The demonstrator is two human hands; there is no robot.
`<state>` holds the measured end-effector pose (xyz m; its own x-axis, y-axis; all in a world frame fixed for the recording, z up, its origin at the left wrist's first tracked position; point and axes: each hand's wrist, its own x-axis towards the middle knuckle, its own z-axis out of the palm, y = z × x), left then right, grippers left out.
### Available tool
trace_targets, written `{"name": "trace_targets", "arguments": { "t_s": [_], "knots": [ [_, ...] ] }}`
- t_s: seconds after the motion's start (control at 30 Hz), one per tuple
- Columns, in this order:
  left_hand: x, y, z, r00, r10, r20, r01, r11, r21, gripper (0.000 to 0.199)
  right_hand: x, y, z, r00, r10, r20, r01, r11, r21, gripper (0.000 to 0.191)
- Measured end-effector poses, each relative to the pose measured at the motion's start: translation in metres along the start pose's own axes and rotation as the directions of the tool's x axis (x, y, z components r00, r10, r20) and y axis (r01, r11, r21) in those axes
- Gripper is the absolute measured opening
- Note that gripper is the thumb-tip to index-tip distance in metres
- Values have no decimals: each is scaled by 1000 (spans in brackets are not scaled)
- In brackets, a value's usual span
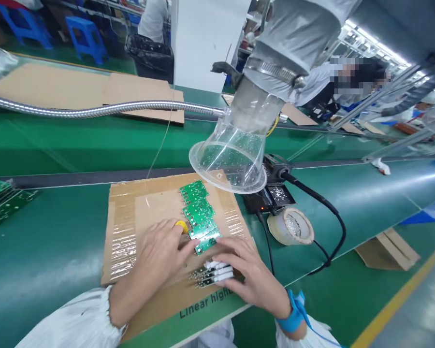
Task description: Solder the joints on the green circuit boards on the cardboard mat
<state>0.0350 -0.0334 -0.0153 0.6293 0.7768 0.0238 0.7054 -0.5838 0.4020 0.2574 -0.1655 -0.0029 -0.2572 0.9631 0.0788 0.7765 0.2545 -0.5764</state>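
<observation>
1. Nearest me, a white gathered sleeve (68, 321) runs to my bare left hand; a blue wrist strap (292, 313) circles my right wrist, probably as a guard against static.
2. My left hand (159, 261) holds its grip apart, one fingertip against a small yellow piece (181, 225).
3. My right hand (248, 275) keeps its grip spread, fingers resting on a row of white-sleeved components (221, 273), apparently not clamped.
4. These lie on a taped brown cardboard sheet (125, 237), which I take as padding for the green worktop (50, 270), just below a stepped line of green circuit boards (199, 212).
5. Beyond, a clear flared plastic hood (228, 164) hangs over the cardboard's far edge, seemingly placed to draw off fumes, beside a black soldering station (270, 198).
</observation>
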Motion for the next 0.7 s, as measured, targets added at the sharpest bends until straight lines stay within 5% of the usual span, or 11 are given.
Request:
{"name": "trace_targets", "arguments": {
  "t_s": [0.27,0.5,0.7],
  "knots": [
    [9,3,6,996,-76,48,73,996,47,29,15,1,2,990,133,36,-129,987,-92,46],
    [13,-1,4,989,-85,117,110,968,-227,19,13,-1,4,997,52,-63,-57,995,-76,52],
    [19,-14,-6,990,17,137,39,917,-396,18,16,-1,3,996,-65,-62,51,978,-203,54]
  ]
}}
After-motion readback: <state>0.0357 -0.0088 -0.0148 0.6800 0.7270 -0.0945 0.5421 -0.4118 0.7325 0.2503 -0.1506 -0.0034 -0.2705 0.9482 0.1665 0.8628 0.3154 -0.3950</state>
